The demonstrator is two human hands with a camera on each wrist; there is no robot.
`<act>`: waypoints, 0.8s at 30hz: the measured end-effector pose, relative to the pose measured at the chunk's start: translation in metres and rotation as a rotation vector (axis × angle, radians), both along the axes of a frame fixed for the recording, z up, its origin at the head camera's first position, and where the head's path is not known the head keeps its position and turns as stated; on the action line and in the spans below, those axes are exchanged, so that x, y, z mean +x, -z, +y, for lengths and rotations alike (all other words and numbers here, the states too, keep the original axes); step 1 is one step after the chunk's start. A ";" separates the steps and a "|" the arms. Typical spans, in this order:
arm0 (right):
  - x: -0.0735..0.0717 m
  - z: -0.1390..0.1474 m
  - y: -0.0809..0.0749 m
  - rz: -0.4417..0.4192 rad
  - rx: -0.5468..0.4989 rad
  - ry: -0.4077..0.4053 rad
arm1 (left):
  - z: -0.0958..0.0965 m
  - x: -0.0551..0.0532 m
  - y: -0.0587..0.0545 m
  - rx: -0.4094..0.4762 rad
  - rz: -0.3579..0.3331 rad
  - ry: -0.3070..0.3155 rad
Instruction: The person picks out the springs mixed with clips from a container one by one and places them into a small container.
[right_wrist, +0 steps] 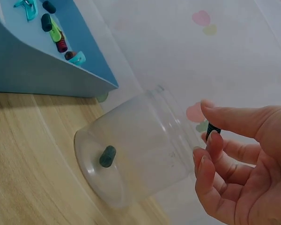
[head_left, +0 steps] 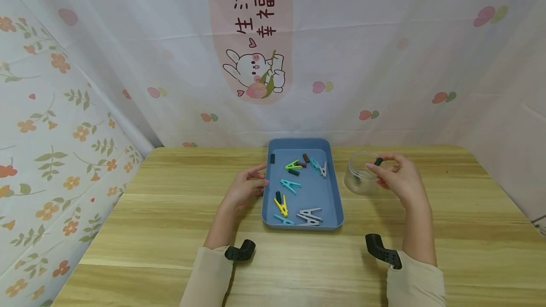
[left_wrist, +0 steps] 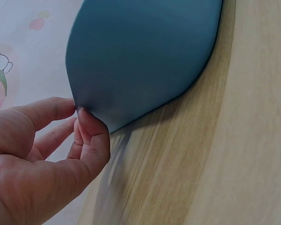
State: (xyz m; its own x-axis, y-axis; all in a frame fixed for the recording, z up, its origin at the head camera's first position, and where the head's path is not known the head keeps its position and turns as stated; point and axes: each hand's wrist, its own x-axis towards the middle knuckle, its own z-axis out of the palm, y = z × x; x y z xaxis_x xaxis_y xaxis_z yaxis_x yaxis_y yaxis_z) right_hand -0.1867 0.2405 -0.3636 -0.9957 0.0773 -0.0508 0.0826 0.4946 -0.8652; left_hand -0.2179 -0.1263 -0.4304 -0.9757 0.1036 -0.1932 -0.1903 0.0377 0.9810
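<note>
My right hand pinches a small dark green ribbed cylinder between thumb and fingertips, right by the mouth of a clear jar. Inside that jar, at its bottom, lies another dark green cylinder. My left hand holds the left rim of a blue tray, thumb and finger pinching the edge in the left wrist view. Spread over the tray are a yellow clothespin, a green clothespin, several blue and grey ones, and several dark green and brown ribbed cylinders.
The tray and jar stand side by side on a wooden table. Behind the table hangs a patterned white curtain, with a floral cloth at the left. Black mounts sit at both sleeves.
</note>
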 end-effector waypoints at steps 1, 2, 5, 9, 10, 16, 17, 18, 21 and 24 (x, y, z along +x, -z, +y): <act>0.000 0.000 0.001 -0.005 0.000 0.002 | 0.000 0.000 0.000 -0.001 0.000 0.001; 0.000 0.000 0.001 -0.009 0.002 0.002 | 0.000 0.000 0.000 -0.001 -0.003 0.001; 0.000 0.000 0.002 -0.018 0.005 0.006 | -0.001 -0.001 0.001 -0.001 -0.002 0.007; 0.000 0.000 0.003 -0.026 0.014 0.010 | -0.001 -0.001 0.001 0.003 0.000 0.011; 0.000 0.001 0.004 -0.029 0.016 0.011 | -0.001 -0.001 0.001 0.004 0.000 0.011; -0.002 0.000 0.006 -0.048 0.029 0.025 | 0.000 0.000 0.000 0.007 -0.003 0.003; -0.002 0.000 0.006 -0.050 0.032 0.030 | 0.000 0.000 0.000 0.007 -0.002 0.002; -0.002 0.000 0.006 -0.051 0.034 0.037 | 0.000 0.000 0.000 0.008 -0.001 0.001; -0.003 -0.001 0.008 -0.049 0.032 0.051 | 0.000 0.000 -0.001 0.020 -0.002 0.000; -0.004 -0.002 0.010 -0.043 0.029 0.064 | 0.000 0.001 -0.001 0.031 -0.003 -0.001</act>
